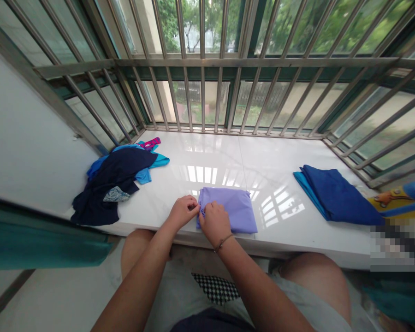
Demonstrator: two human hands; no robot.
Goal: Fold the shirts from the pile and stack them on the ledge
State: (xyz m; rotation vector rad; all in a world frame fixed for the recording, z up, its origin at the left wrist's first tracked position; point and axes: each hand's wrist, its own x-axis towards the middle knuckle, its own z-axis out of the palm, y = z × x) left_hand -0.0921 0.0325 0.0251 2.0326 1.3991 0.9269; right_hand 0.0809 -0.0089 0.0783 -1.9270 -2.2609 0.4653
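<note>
A folded lavender cloth (240,210) lies flat on the white ledge in front of me, its left edge slightly ruffled. At that edge my left hand (184,211) is closed, thumb and forefinger pinching the fabric. My right hand (216,222), with a thin bracelet at the wrist, rests on the left part of the cloth. Its fingers are curled and closed on the fabric near the same edge, and they hide part of it.
Left on the white ledge (280,161) is a loose pile of dark and blue clothes (114,180). Folded blue garments (339,193) lie at the right, beside a yellow and blue printed item (401,198). Metal window bars (202,62) enclose the ledge's far side. A teal curtain (44,240) hangs left.
</note>
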